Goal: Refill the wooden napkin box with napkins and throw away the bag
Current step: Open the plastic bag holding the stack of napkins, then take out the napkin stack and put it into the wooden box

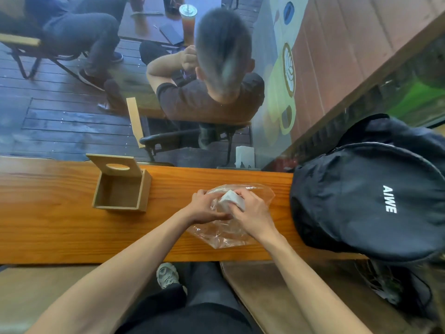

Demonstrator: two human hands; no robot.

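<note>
Working at the crinkled clear plastic bag (226,233) on the long orange-brown wooden counter (60,225), the left hand (204,208) pinches the plastic while the right hand (250,213) curls its fingers round the white stack of folded napkins (231,200) at the bag's mouth. The square wooden napkin box (120,191), well to the left, stands with its holed lid (116,165) raised and nothing inside. Filling and binning the bag both remain. A black nylon backpack (368,198) sits to the right.
</note>
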